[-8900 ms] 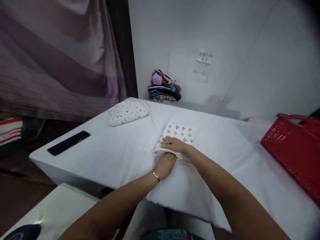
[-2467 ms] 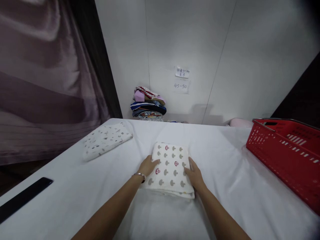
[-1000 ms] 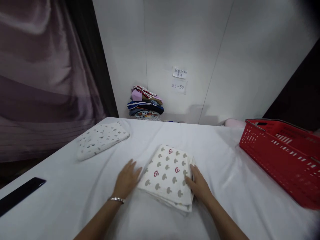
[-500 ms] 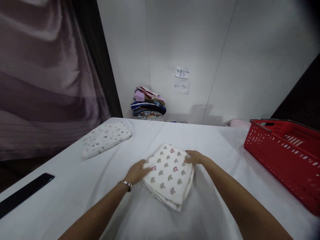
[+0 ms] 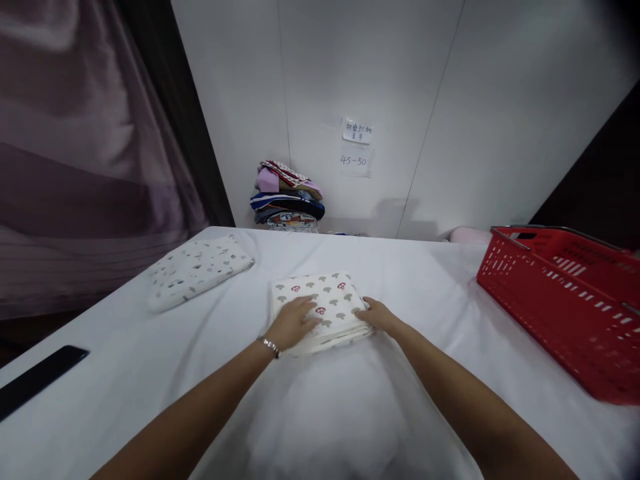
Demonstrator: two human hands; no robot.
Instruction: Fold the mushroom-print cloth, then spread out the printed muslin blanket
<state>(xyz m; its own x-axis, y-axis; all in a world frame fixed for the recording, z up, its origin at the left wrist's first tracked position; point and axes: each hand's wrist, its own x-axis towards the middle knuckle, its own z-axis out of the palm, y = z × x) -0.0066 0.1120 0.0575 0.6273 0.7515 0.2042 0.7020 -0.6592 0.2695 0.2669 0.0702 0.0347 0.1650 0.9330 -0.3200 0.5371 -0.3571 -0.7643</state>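
Note:
A folded white cloth (image 5: pixel 330 291) with grey and red mushroom prints lies on the white-covered table in front of me. My left hand (image 5: pixel 294 323), a bracelet at its wrist, rests on the cloth's near left part with its fingers stretched out. At the right corner, my right hand (image 5: pixel 379 315) holds the cloth's edge, fingertips on the top face; the rest of its grip is hidden. Several layers show along the cloth's near side.
Another folded white cloth (image 5: pixel 200 272) with small prints lies at the left. A dark flat strip (image 5: pixel 40 380) is at the left edge. On the right stands a red plastic basket (image 5: pixel 555 313). Behind the table is a stack of folded fabrics (image 5: pixel 287 200) against the wall.
The mushroom-print cloth has turned and now lies flatter, squarer to me. My left hand has moved from its left edge onto its top; my right hand stays at the right side.

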